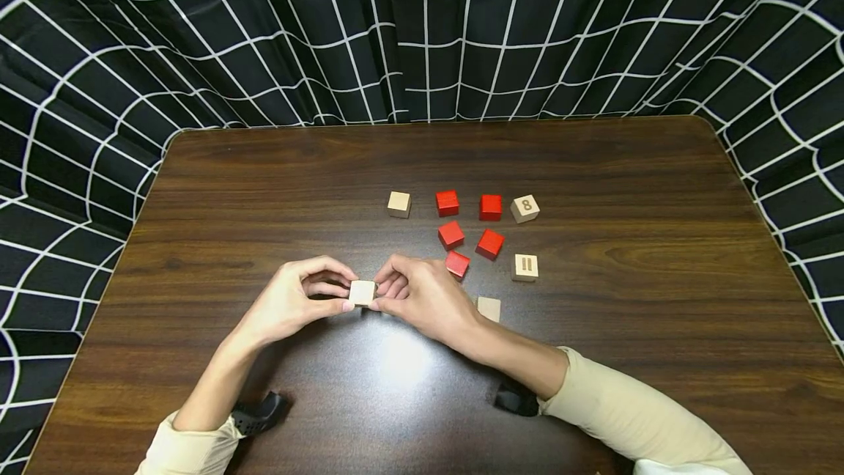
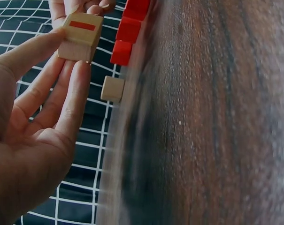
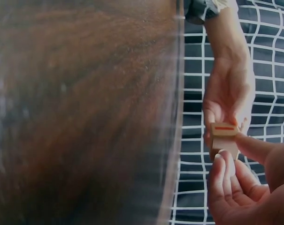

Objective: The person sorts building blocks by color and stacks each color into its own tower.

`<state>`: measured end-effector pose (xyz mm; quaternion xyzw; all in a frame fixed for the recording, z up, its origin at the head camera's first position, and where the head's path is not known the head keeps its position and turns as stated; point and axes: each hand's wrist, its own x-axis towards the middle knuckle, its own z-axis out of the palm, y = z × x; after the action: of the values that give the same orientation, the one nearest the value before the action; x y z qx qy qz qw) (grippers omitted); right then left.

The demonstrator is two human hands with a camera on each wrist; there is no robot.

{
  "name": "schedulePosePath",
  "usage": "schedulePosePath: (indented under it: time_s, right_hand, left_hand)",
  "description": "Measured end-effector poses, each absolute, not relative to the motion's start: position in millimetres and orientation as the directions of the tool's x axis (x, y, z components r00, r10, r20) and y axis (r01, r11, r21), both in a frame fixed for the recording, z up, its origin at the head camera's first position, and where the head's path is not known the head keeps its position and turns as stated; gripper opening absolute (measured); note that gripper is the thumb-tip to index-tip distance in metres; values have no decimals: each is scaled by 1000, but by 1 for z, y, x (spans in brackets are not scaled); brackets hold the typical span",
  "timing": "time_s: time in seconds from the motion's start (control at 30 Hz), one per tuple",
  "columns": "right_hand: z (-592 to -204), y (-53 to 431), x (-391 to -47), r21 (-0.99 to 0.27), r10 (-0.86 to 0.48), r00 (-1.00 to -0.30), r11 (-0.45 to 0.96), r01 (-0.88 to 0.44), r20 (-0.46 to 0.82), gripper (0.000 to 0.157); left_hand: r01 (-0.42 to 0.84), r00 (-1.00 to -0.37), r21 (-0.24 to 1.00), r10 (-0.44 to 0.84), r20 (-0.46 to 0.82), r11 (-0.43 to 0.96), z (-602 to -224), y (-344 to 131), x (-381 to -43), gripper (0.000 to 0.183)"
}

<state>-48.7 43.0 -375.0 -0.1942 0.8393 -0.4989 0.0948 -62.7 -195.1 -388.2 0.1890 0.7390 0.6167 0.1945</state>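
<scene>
My left hand and right hand are pinching the wooden block, fingers parted to its width (its red bar is showing), left of the nearest red block. I'm probably checking its faces; next, one hand likely needs loosening.

I read an 8 on one pale block, two parallel bars on a second block, a red dash on the held block.
</scene>
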Motion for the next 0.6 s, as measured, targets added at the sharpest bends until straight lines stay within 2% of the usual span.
schedulePosePath:
  time_s: [0.4, 0.6]
  right_hand:
    - [-380, 34, -50, -866, -426, -904, 435, -247, 44, 23]
    - [-384, 29, -51, -863, -446, -895, 452, -227, 2, 22]
  left_hand:
    - [9, -840, 982, 535, -94, 188, -398, -204, -65, 34]
    - [10, -824, 982, 558, -98, 188, -400, -206, -65, 34]
